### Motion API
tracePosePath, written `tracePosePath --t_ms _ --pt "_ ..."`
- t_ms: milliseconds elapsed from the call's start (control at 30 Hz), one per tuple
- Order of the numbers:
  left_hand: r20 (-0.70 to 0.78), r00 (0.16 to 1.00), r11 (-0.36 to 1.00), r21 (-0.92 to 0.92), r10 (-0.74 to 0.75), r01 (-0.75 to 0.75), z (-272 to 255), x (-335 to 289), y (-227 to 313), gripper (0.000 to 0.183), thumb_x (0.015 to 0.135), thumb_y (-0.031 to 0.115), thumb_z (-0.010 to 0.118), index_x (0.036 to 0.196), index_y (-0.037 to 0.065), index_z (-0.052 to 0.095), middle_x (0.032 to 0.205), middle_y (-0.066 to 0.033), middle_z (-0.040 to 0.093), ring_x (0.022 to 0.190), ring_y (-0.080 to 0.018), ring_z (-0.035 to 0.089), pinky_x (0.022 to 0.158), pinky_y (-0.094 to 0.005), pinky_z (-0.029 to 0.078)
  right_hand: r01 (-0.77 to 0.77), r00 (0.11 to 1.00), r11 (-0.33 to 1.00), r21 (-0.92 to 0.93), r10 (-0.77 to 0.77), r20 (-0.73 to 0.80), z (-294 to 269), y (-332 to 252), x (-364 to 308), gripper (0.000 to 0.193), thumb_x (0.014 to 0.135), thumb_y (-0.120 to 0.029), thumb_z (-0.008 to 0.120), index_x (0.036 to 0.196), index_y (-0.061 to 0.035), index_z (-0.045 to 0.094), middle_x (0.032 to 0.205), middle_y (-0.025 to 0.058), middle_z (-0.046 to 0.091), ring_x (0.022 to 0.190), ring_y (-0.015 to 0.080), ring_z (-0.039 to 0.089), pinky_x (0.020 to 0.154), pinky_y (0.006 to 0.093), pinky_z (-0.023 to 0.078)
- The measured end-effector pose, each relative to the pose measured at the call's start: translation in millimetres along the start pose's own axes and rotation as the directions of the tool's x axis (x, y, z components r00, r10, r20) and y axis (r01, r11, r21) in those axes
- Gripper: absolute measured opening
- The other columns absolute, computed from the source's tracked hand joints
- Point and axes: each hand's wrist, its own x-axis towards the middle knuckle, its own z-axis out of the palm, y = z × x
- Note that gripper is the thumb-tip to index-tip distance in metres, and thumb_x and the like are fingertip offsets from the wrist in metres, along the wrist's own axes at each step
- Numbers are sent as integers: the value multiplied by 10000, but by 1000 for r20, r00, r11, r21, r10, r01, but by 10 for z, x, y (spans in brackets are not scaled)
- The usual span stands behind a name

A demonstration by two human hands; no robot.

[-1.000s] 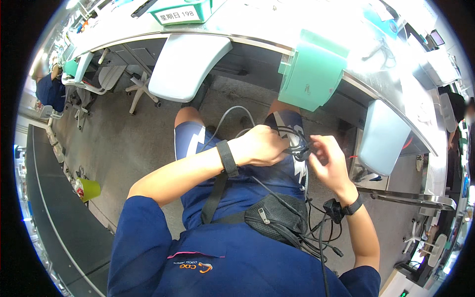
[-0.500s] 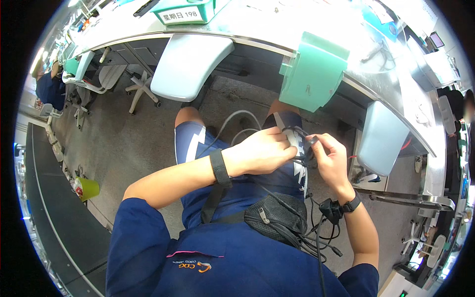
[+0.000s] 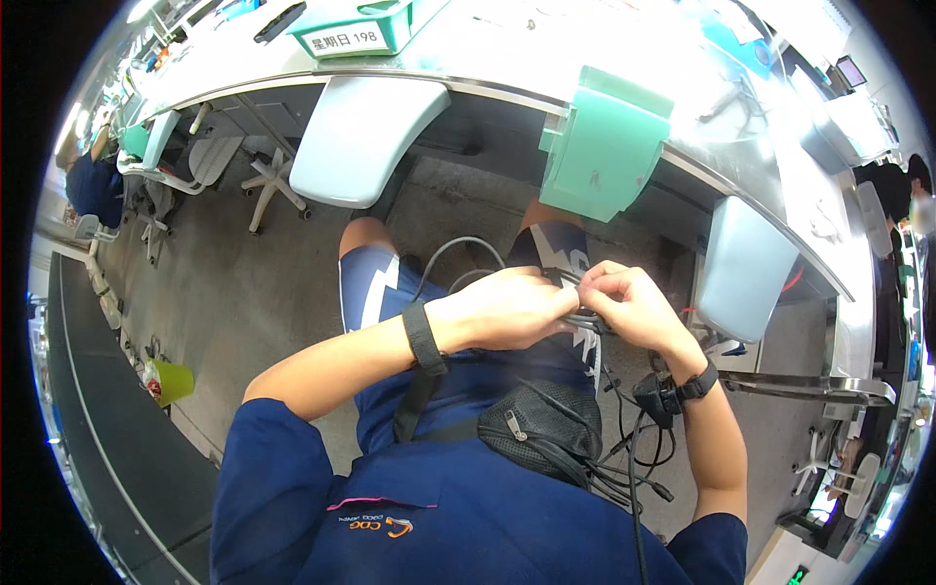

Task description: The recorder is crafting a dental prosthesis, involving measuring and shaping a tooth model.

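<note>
A coiled dark cable (image 3: 589,323) is bunched up over my right thigh. My left hand (image 3: 507,310) is closed around the coil, back of the hand upward. The thumb and fingers of my right hand (image 3: 632,307) are pinched together at the coil's right side, up against the left fingertips; the exact bit between them is hidden. From the bundle a grey cable loop (image 3: 468,240) arcs out past my left hand, between my knees. A black wrist strap (image 3: 422,336) circles my left wrist, and a black device (image 3: 659,398) is strapped at my right wrist.
A black mesh pouch (image 3: 541,429) with several loose cables (image 3: 634,468) lies at my waist. Ahead runs a workbench (image 3: 507,88) with a green tray (image 3: 604,156), pale armrest pads (image 3: 369,141) and a green bin (image 3: 361,34). A metal bar (image 3: 809,387) juts out right.
My right hand has moved left and its fingers have closed in against the left hand. A dark strip between its fingertips is now covered. The view has shifted slightly.
</note>
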Motion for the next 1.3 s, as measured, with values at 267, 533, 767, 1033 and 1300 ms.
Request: tracePosePath --t_ms 267,533,767,1033,1300 --pt "25 969 914 -327 -248 242 -92 50 29 296 961 195 592 1216 64 520 912 -166 688 872 -347 679 757 -407 537 12 996 983 181 -29 90 -8 179 -16 410 981 -269 401 922 47 656 917 163 650 834 234 630 803 327 464" --pt "-37 920 598 -769 -391 224 -45 123 72 239 966 80 578 1182 12 655 963 -77 731 883 -112 658 819 -266 510 -106 992 956 274 82 99 -19 -35 -52 466 1033 -296 332 924 21 656 855 126 629 791 173 582 767 315 444" --pt "67 815 403 -844 -576 354 -176 134 -16 301 956 162 625 1166 -49 666 1000 -78 713 907 -95 610 860 -253 490 348 900 932 97 -304 -312 -41 101 -152 287 928 -79 504 1164 49 603 1075 158 615 934 241 604 864 332 472" --pt "265 744 65 -922 -614 382 -344 188 33 258 953 265 640 944 7 625 559 95 354 489 -18 254 468 -239 187 500 497 390 -773 -860 -112 88 117 -205 413 673 -43 751 1074 -106 679 857 25 525 747 191 569 649 334 467" --pt "306 750 -43 -937 -586 348 -357 199 5 240 959 266 633 816 83 571 569 93 331 489 -33 242 468 -249 176 287 575 394 -873 -800 -172 255 -19 -149 405 672 -65 705 1069 -141 693 800 3 483 731 166 550 620 313 444"
